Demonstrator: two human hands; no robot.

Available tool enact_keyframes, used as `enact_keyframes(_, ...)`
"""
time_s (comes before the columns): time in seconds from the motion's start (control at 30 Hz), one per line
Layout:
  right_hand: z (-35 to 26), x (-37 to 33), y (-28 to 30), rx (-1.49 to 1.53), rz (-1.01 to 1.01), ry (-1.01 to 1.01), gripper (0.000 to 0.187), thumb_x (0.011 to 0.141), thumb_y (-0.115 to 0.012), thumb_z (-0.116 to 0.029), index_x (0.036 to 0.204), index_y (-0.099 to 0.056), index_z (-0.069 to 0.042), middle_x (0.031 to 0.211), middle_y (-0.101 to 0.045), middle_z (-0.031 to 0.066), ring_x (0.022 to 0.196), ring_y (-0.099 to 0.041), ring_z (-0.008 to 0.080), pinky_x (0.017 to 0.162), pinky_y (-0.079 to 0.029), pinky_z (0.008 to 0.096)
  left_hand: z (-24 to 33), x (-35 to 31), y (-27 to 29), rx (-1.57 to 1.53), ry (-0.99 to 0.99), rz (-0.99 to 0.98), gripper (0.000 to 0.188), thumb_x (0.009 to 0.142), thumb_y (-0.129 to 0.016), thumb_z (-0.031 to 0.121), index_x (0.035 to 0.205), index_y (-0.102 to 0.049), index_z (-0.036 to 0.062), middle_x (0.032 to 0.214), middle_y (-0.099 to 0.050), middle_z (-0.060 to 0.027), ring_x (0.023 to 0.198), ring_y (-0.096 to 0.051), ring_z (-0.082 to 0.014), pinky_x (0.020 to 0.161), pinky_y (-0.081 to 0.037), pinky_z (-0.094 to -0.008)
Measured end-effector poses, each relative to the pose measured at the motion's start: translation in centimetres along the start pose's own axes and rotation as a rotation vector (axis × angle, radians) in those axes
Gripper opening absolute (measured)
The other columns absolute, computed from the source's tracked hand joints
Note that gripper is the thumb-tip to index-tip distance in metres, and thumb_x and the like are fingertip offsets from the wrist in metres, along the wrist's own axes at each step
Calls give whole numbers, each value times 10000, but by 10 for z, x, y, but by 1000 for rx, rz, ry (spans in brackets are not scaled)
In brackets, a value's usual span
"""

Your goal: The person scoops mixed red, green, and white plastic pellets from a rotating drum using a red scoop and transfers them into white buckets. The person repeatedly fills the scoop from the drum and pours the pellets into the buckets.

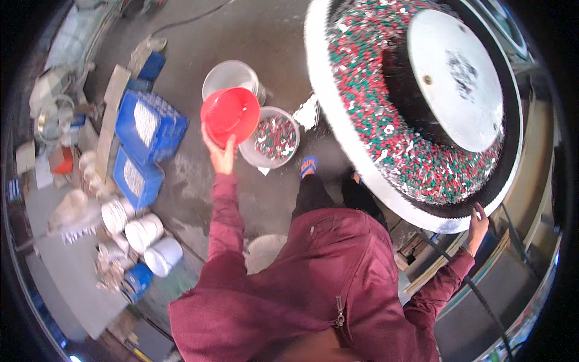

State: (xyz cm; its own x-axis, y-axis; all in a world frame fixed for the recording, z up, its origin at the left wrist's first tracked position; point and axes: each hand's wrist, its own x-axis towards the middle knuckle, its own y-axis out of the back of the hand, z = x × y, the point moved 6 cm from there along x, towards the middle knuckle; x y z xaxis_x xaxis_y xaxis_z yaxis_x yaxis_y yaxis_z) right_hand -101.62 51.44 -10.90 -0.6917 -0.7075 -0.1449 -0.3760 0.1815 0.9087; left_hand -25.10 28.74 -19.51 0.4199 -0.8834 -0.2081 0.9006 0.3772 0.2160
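Observation:
A red plastic bowl (232, 117) is in my left hand (222, 155), with the fingers and thumb gripping its near edge. It is tilted over two pails. One is a white pail (211, 78) behind it; the other is a pale bucket (292, 148) holding red, green and white pieces. At the right stands a big round tub machine (325, 90) with a white rim. Red, green and white pieces (374, 114) fill its ring-shaped trough around a pale central disc (452, 78). My right hand (478, 229) grips the tub's near right rim, fingers hooked over the edge.
Blue crates (151, 130) with white contents stand at the left. Nearer are several white buckets (145, 232) and a blue container (137, 280). Another round pale lid or bucket (265, 247) is beside my legs. A dark hose (181, 23) crosses the wet floor. Boards lie at the right.

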Motion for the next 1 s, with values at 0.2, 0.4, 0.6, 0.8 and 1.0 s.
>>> enact_keyframes(0.2,11,54,-49,441,-14,74,497,816,-568,-88,1283,-415,-19,1230,-502,171,1103,-500,214,903,-404,299,212,-4,-170,590,-812,-308,967,681,-618,41,1406,10,165,1104,-539,-222,782,-610,-359,628,-494,-432)
enact_keyframes(0.4,27,143,-121,299,70,102,549,808,-555,-147,1292,-360,25,1244,-467,227,1144,-468,328,956,-357,350,210,30,-418,1614,-1104,-242,762,800,-467,109,1417,-24,164,776,-621,-190,617,-639,-266,533,-504,-426)
enact_keyframes(0.6,52,181,-194,271,126,27,422,839,-478,-183,1198,-467,39,1091,-549,269,1012,-532,394,864,-410,416,81,11,-465,1650,-865,-541,759,813,-427,82,1417,19,192,626,-615,-170,528,-619,-278,490,-500,-432)
enact_keyframes(0.8,20,132,-246,494,-213,-177,450,846,-492,-357,1012,-581,52,974,-581,270,841,-579,383,735,-437,426,44,-118,-409,1597,-253,-778,1000,752,-566,181,1358,227,113,806,-618,-259,752,-628,-365,723,-476,-450)
enact_keyframes(1.0,-67,73,-229,619,-581,-147,610,784,-482,-520,979,-584,48,798,-596,243,770,-571,387,733,-424,418,-7,-221,-431,1183,-24,-911,919,780,-498,187,1346,213,49,829,-592,-292,722,-602,-400,701,-465,-423)
